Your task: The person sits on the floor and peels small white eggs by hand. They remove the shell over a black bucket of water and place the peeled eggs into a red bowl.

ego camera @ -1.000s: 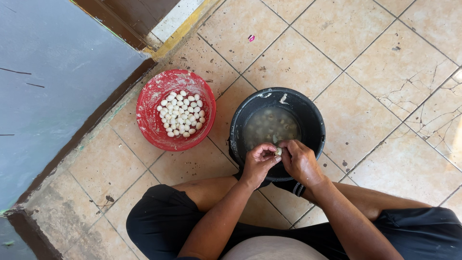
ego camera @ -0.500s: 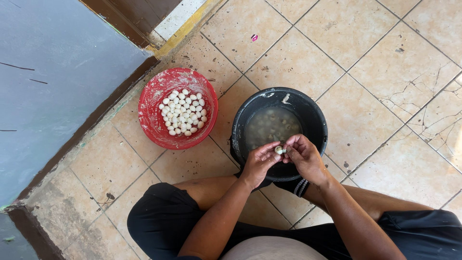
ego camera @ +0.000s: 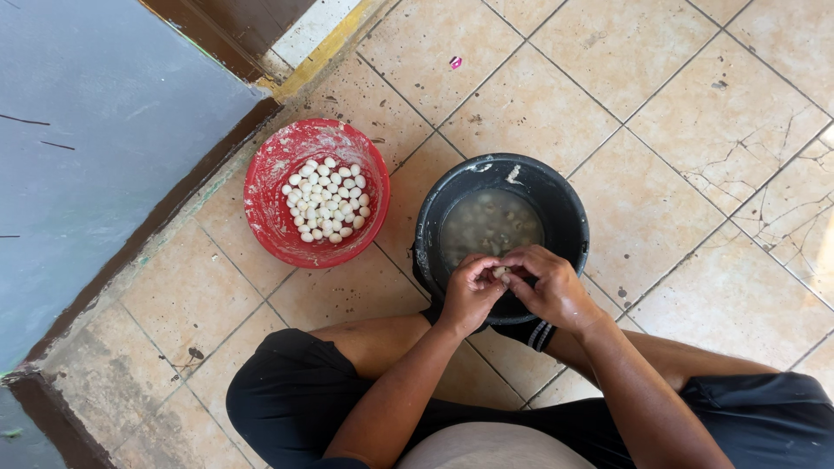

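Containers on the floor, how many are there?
2. A red bowl of small white balls sits by the wall; a black bucket of cloudy water stands beside it, under both hands. None seem hidden.

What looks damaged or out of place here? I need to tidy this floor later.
The floor tiles at right show branching cracks, and a small pink scrap lies loose on a tile. Nothing looks spilled.

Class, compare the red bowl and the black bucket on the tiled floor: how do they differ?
The red bowl holds dry, white, round pieces; the black bucket holds cloudy water with pieces in it. The red bowl stands apart, untouched; both hands work over the black bucket's rim. Both are round and open-topped.
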